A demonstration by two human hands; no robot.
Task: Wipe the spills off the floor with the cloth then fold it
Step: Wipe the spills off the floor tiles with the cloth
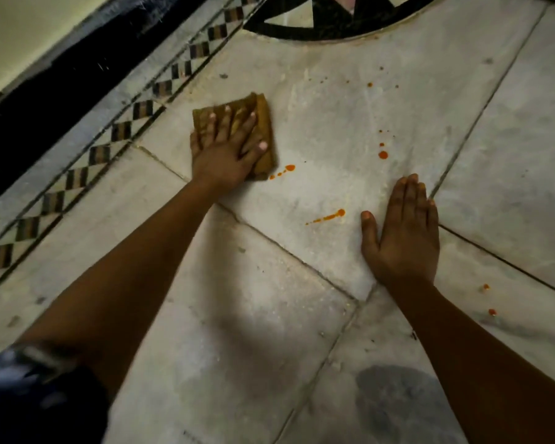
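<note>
The left hand [228, 149] is pressing spread fingers on the cloth [265, 129], the nearest spill [282, 170] probably lying just beside the cloth's near-right corner, nearer this hand than the flat right hand [404, 232].

Mustard-brown cloth [263, 123], folded into a pad, lies flat on the pale marble floor [318, 100]. Orange spills [383, 154] (drops and streaks) dot the tiles beside it.

Matt, scuffed pale stone floor [318, 100]; soft woven mustard cloth [265, 123]; glossy wet orange spills [383, 154].
</note>
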